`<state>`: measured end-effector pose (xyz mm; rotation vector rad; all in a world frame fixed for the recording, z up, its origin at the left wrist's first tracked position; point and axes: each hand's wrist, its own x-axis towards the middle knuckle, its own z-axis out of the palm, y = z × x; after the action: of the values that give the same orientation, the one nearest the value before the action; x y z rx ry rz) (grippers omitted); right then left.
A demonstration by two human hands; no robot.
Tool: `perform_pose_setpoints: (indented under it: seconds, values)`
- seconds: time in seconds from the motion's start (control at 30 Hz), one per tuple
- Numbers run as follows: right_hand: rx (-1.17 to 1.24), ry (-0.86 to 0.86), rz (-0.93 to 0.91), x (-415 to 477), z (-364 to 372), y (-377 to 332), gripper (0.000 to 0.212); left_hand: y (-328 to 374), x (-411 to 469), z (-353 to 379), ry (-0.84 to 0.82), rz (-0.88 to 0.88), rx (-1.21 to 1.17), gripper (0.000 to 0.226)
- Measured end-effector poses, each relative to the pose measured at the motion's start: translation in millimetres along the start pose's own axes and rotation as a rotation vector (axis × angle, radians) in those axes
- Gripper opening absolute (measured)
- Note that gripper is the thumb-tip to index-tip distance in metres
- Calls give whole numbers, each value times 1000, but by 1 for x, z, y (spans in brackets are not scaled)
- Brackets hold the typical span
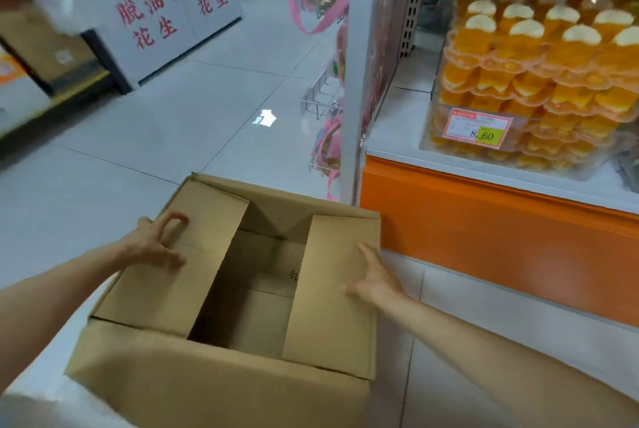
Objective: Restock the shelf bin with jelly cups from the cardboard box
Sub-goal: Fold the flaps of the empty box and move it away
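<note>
Cardboard box [221,389] sits just below me, my left hand [155,241] spread with bent fingertips on its left flap, my right hand [377,277] flat on its right flap, and the jelly cups [567,47] I see fill the shelf bin [436,106] above its right side, nearer my right hand.

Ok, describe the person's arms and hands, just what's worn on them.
The left hand and right hand are ungloved, with no rings visible. The left arm and right arm are bare to the frame edge: no sleeves, watch, bracelet or other markings show.
</note>
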<state>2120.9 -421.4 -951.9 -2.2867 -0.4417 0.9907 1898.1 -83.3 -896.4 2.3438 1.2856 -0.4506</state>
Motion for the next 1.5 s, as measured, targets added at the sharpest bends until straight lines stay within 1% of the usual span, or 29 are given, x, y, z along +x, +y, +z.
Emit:
perform_pose_setpoints:
  seconds: [0.13, 0.23, 0.33, 0.4, 0.57, 0.63, 0.73, 0.8, 0.87, 1.07, 1.27, 1.5]
  values:
    - [5, -72, -60, 29, 24, -52, 96, -49, 13, -33, 48, -51, -30, 95]
    - [-20, -106, -139, 51, 47, -98, 90, -83, 12, -57, 109, -112, -64, 95]
    - [-24, -108, -236, 71, 67, -143, 77, -106, 5, -74, 195, -172, -146, 84]
    - [-26, -107, -295, 85, 75, -171, 73, -119, 5, -80, 254, -208, -181, 79]
    - [-85, -119, -402, 121, 84, -233, 79, -141, 19, -88, 345, -275, -252, 77]
    - [-113, -155, -444, 130, 81, -257, 82, -149, 25, -97, 363, -295, -287, 77]
    - [-162, -195, -486, 137, 69, -295, 87, -158, 22, -121, 349, -278, -371, 78]
    - [-206, -220, -495, 138, 60, -323, 90, -165, 13, -140, 309, -261, -439, 79]
    - [-250, -233, -503, 136, 54, -352, 93, -171, 1, -158, 273, -252, -459, 80]
    - [-339, -318, -492, 115, 58, -449, 92, -203, -36, -221, 263, -313, -512, 78]
    - [-416, -412, -492, 102, 88, -562, 89, -262, -55, -286, 259, -382, -605, 81]
    - [-480, -466, -511, 109, 146, -674, 89, -325, -32, -344, 289, -460, -698, 81]
